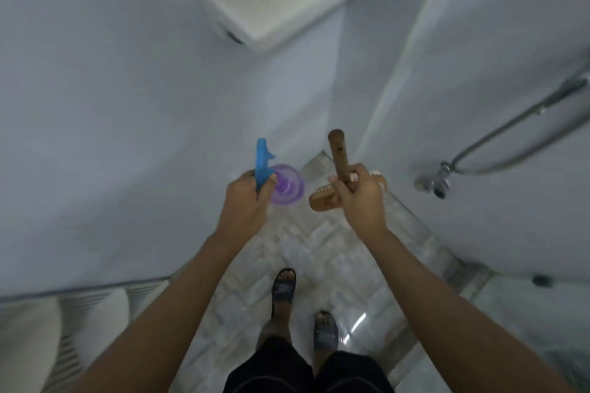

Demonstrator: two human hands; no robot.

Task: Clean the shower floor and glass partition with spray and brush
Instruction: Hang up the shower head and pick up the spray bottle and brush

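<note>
- Fingers [249, 174] of the left hand [247, 198] curl round the blue trigger of a purple spray bottle [287, 185], held above the shower floor [319, 249].
- Just beside it, the right hand [360, 198] grips the handle of a wooden brush [322, 201], its head under the knuckles.
- Below both hands, two sandals [283, 287] stand on the tiles.
- Beyond the right hand, a shower hose [498, 134] hangs on the wall.

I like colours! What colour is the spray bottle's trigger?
The trigger is blue; the head view shows it.
</note>
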